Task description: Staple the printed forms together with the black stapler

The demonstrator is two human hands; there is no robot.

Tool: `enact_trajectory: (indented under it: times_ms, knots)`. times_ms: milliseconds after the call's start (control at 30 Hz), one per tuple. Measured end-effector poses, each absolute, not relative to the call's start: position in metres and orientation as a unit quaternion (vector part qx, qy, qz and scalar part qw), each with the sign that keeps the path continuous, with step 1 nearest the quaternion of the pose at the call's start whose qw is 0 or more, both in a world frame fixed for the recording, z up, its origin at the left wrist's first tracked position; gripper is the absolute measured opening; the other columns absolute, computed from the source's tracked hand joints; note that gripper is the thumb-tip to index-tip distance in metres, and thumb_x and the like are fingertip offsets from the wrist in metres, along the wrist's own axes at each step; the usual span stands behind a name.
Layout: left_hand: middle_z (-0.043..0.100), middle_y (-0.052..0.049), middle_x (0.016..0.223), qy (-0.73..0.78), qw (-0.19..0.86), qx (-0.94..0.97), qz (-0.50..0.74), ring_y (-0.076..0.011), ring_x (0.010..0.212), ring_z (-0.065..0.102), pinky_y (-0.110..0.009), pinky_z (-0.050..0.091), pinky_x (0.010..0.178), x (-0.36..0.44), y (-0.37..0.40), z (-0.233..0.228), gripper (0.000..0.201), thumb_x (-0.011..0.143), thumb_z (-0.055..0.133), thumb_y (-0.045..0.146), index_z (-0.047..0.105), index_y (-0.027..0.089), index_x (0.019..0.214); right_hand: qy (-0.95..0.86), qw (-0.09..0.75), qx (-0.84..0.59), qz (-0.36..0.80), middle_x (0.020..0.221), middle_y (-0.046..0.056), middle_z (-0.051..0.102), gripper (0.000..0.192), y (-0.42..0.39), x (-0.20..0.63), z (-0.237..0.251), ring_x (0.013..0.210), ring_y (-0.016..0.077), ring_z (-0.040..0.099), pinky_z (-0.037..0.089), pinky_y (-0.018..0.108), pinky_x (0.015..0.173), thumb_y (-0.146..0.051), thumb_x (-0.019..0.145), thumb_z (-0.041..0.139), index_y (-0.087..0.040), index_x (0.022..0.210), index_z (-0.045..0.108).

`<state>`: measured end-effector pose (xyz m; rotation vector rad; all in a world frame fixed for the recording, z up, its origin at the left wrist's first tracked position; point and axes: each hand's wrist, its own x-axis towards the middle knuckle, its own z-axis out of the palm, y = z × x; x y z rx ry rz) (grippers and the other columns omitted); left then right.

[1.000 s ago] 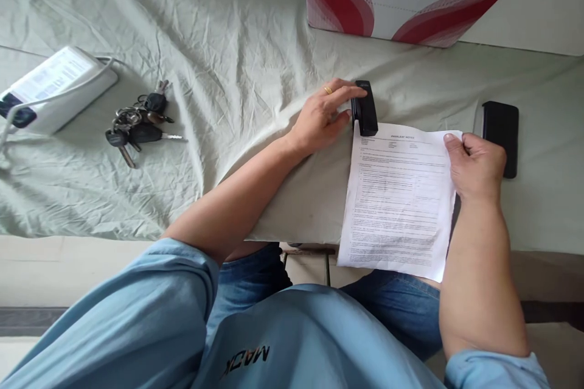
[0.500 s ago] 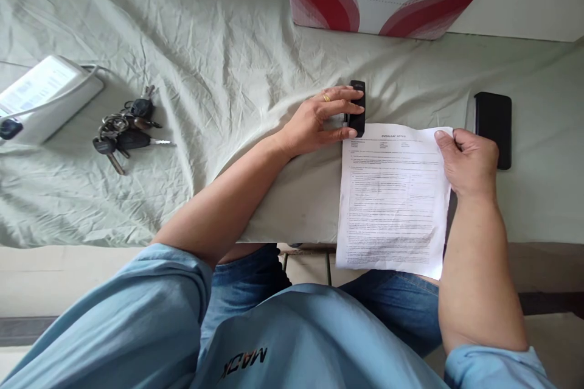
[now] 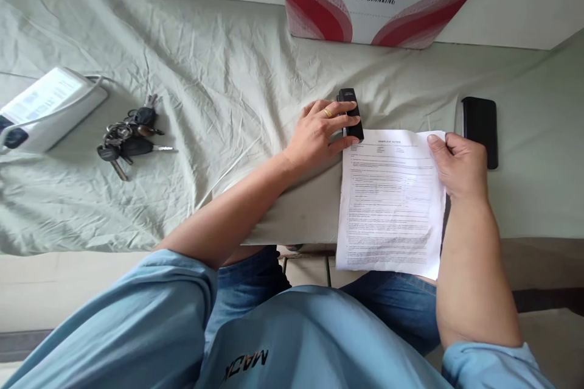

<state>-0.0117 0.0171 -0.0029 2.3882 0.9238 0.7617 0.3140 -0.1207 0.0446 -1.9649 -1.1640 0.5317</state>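
My left hand (image 3: 318, 133) is closed around a small black stapler (image 3: 350, 114), its fingers lying over the top. The stapler's near end meets the upper left corner of a printed sheet of paper (image 3: 390, 206). Between thumb and curled fingers, my right hand (image 3: 460, 164) pinches the sheet's upper right corner. The paper is slightly creased, and its lower part hangs past the table edge above my lap. Whether the corner lies inside the stapler's jaws is hidden.
A black phone (image 3: 480, 132) lies right of my right hand. To the left are a bunch of keys (image 3: 130, 136) and a white device with a cable (image 3: 50, 112). A red and white water carton (image 3: 360, 17) stands at the back of the cloth-covered table (image 3: 219, 60).
The stapler has turned slightly, its near end swinging right toward the paper's corner. My right hand keeps its pinch on the sheet. The whole view has shifted a little.
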Motion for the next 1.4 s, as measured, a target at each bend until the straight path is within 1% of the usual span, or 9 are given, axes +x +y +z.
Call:
enact_trajectory:
  times_ms: [133, 300, 433, 567, 733, 933, 1067, 1167, 1400]
  knots:
    - [0.076, -0.009, 0.180, 0.309, 0.274, 0.863, 0.291, -0.0376, 0.156, 0.076, -0.062, 0.057, 0.134, -0.010, 0.027, -0.009, 0.042, 0.113, 0.083, 0.050, 0.089, 0.034, 0.152, -0.416, 0.400, -0.758, 0.303, 0.083, 0.001, 0.083, 0.068, -0.132, 0.311, 0.051, 0.081, 0.0232, 0.074, 0.065, 0.038, 0.077, -0.085, 0.067, 0.106, -0.026, 0.096, 0.091]
    - [0.079, -0.016, 0.171, 0.253, 0.403, 0.791, 0.385, -0.0331, 0.146, 0.081, -0.050, 0.066, 0.124, -0.013, 0.039, -0.012, 0.070, 0.109, 0.076, 0.083, 0.088, 0.028, 0.151, -0.397, 0.386, -0.745, 0.372, 0.086, 0.004, 0.090, 0.062, -0.161, 0.318, 0.073, 0.074, 0.0243, 0.079, 0.071, 0.040, 0.070, -0.072, 0.052, 0.118, -0.027, 0.088, 0.096]
    - [0.090, -0.014, 0.117, 0.314, 0.530, 0.676, 0.404, -0.0191, 0.088, 0.078, -0.036, 0.065, 0.081, -0.014, 0.035, 0.001, 0.091, 0.104, 0.058, 0.106, 0.092, 0.024, 0.120, -0.373, 0.456, -0.725, 0.357, 0.079, 0.002, 0.088, 0.050, -0.170, 0.321, 0.078, 0.066, 0.0246, 0.079, 0.069, 0.039, 0.059, -0.060, 0.049, 0.121, -0.032, 0.081, 0.095]
    - [0.080, -0.010, 0.080, 0.299, 0.636, 0.615, 0.359, -0.0137, 0.059, 0.054, -0.036, 0.049, 0.058, -0.018, 0.030, 0.015, 0.099, 0.101, 0.049, 0.113, 0.085, 0.022, 0.084, -0.329, 0.550, -0.710, 0.292, 0.087, 0.003, 0.092, 0.054, -0.151, 0.309, 0.065, 0.070, 0.0251, 0.082, 0.076, 0.046, 0.071, -0.055, 0.043, 0.123, -0.029, 0.079, 0.094]
    - [0.070, -0.003, 0.072, 0.241, 0.660, 0.655, 0.279, -0.0141, 0.067, 0.058, -0.035, 0.049, 0.065, -0.027, 0.034, 0.018, 0.070, 0.087, 0.098, 0.087, 0.083, 0.020, 0.082, -0.331, 0.593, -0.680, 0.277, 0.097, 0.006, 0.095, 0.059, -0.124, 0.293, 0.056, 0.084, 0.0273, 0.088, 0.080, 0.054, 0.094, -0.056, 0.047, 0.123, -0.025, 0.090, 0.096]
    - [0.074, -0.002, 0.080, 0.262, 0.657, 0.613, 0.352, -0.0163, 0.076, 0.068, -0.036, 0.062, 0.071, -0.020, 0.042, -0.002, 0.075, 0.070, 0.113, 0.082, 0.067, 0.023, 0.078, -0.345, 0.595, -0.649, 0.325, 0.109, 0.006, 0.097, 0.058, -0.120, 0.290, 0.057, 0.119, 0.0355, 0.092, 0.071, 0.064, 0.126, -0.058, 0.053, 0.122, -0.026, 0.091, 0.091]
    - [0.090, -0.007, 0.103, 0.255, 0.672, 0.591, 0.367, -0.0261, 0.096, 0.087, -0.044, 0.075, 0.087, -0.019, 0.039, -0.003, 0.075, 0.076, 0.107, 0.089, 0.077, 0.024, 0.097, -0.320, 0.565, -0.660, 0.377, 0.108, 0.007, 0.096, 0.065, -0.125, 0.294, 0.052, 0.122, 0.0370, 0.091, 0.070, 0.064, 0.127, -0.059, 0.048, 0.122, -0.026, 0.093, 0.089]
    - [0.093, -0.009, 0.110, 0.252, 0.674, 0.596, 0.356, -0.0281, 0.102, 0.090, -0.043, 0.076, 0.090, -0.020, 0.036, 0.001, 0.078, 0.086, 0.092, 0.099, 0.082, 0.024, 0.107, -0.300, 0.592, -0.680, 0.311, 0.102, 0.006, 0.095, 0.066, -0.124, 0.299, 0.048, 0.111, 0.0345, 0.091, 0.070, 0.063, 0.126, -0.058, 0.044, 0.122, -0.025, 0.092, 0.089]
    - [0.091, -0.012, 0.096, 0.240, 0.685, 0.598, 0.339, -0.0320, 0.100, 0.092, -0.045, 0.077, 0.088, -0.020, 0.039, -0.005, 0.092, 0.095, 0.065, 0.113, 0.083, 0.023, 0.102, -0.376, 0.611, -0.667, 0.201, 0.100, 0.006, 0.094, 0.043, -0.116, 0.298, 0.052, 0.100, 0.0307, 0.087, 0.073, 0.060, 0.113, -0.052, 0.062, 0.115, -0.025, 0.087, 0.092]
